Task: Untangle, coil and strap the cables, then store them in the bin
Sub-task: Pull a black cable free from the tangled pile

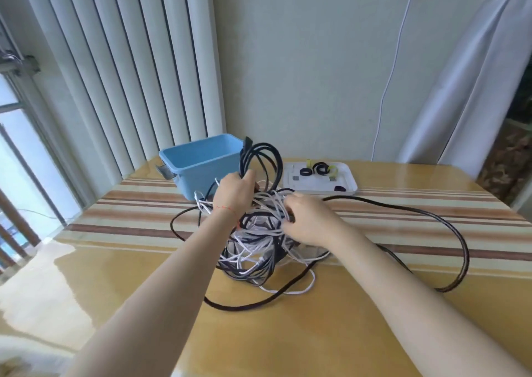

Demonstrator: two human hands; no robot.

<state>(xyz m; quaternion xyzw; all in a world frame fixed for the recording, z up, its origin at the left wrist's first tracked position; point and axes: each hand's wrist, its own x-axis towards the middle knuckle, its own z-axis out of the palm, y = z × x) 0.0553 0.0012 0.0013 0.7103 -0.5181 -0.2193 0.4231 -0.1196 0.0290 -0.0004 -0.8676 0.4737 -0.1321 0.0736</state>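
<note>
A tangled heap of black and white cables [256, 250] lies in the middle of the table. My left hand [234, 194] grips a few loops of a black cable [266, 153] and holds them up above the heap. My right hand [308, 219] rests on the right side of the heap, fingers curled into the white and black strands. One long black cable [457, 238] trails off in a wide loop to the right. A blue bin [201, 160], empty as far as I see, stands behind the heap. A white tray [345, 188] beside it holds several black and yellow straps [321, 169].
The wooden table [288, 333] carries a striped runner [129, 215] across its middle. Vertical blinds and a window are at the left. A white cord [394, 68] hangs from a wall socket behind the tray. A white curtain hangs at the right.
</note>
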